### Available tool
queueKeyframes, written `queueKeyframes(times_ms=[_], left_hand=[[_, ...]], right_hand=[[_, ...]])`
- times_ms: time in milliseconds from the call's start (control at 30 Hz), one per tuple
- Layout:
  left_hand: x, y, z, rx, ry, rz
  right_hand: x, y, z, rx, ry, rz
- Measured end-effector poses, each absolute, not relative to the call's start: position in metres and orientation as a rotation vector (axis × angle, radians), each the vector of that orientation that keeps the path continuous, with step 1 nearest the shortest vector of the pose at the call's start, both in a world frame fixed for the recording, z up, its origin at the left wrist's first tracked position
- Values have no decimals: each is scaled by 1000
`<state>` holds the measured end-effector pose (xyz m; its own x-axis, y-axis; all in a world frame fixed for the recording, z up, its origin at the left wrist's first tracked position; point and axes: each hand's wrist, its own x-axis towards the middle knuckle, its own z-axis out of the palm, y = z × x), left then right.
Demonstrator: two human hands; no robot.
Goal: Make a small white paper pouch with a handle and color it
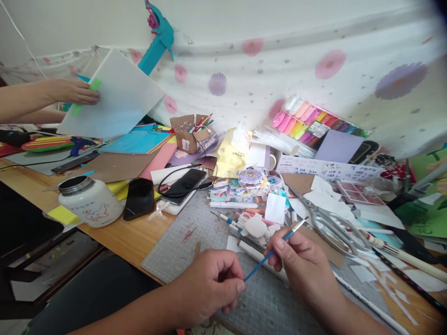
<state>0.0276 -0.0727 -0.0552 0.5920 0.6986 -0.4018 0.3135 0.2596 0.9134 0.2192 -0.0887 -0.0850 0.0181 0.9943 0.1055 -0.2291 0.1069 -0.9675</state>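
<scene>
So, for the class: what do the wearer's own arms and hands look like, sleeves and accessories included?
The left hand and right hand are both bare, without gloves. No rings show on the fingers, and no watch, bracelet or sleeve is visible on either forearm.

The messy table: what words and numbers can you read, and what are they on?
"4.00", probably: handwritten on the white paper strip; its other writing is too blurred.
Yellow bag: printed characters, too small.
White jar: lettering, too blurred.
Cardboard box: label, too small.
Colourful pack: label, too small.
Green sheet: dark marks, unreadable.
</scene>
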Motion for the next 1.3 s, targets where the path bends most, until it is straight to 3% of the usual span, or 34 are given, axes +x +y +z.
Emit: queueKeyframes(times_ms=[800,1033,1167,1300], left_hand=[[26,-73,-58,1365,1023,355],[-1,-48,-39,1713,1304,508],[-30,-38,-29,2037,1536,324],[-47,-36,-28,2171,1673,99]], right_hand=[[227,-79,-80,-915,-1178,1266],[244,-61,-82,-1302,-1459,622],[244,-60,-85,-1369,-1914,206],[238,-63,-88,-1395,-2142,97]])
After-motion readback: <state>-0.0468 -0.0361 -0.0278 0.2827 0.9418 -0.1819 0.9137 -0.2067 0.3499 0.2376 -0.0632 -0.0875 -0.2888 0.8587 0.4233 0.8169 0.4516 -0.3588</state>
